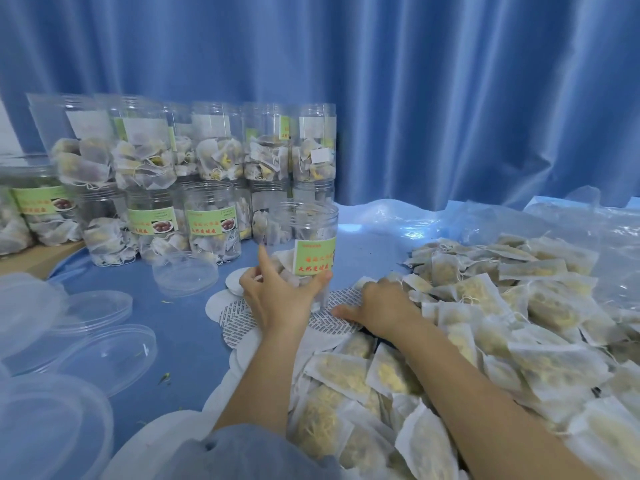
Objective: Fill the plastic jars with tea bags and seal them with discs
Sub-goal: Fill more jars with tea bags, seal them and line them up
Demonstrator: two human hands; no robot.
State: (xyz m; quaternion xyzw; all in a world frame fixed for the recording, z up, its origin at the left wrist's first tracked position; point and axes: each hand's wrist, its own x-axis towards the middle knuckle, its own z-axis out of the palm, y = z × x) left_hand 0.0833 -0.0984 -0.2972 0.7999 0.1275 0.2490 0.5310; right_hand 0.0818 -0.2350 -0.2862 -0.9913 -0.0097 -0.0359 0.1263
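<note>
From the head camera, the left hand (277, 299) grips a clear jar (304, 251) low on its side, thumb and fingers curled round it. The jar stands upright on the blue table (180, 327), open at the top, with a few tea bags in its bottom and a green label facing the camera. It sits among sealing discs (235, 313) — some plain white, some printed — that overlap one another under and around its base.

The right hand (384, 306) rests knuckles-up at the near edge of the tea bag heap (485, 323), thumb stretched out over a printed disc. Its fingers are buried among the bags, so whether they hold one cannot be told.

Behind the jar stand filled jars (194, 188), stacked two high against a blue curtain (450, 98). Clear lids (104, 351) lie to the left, one more (185, 275) just left of the jar. Crumpled plastic sheeting (519, 220) lies behind the heap.

The heap runs off the right and lower edges. A blue sleeve (242, 452) is cut off at the bottom, and the label text is too blurred to read.
</note>
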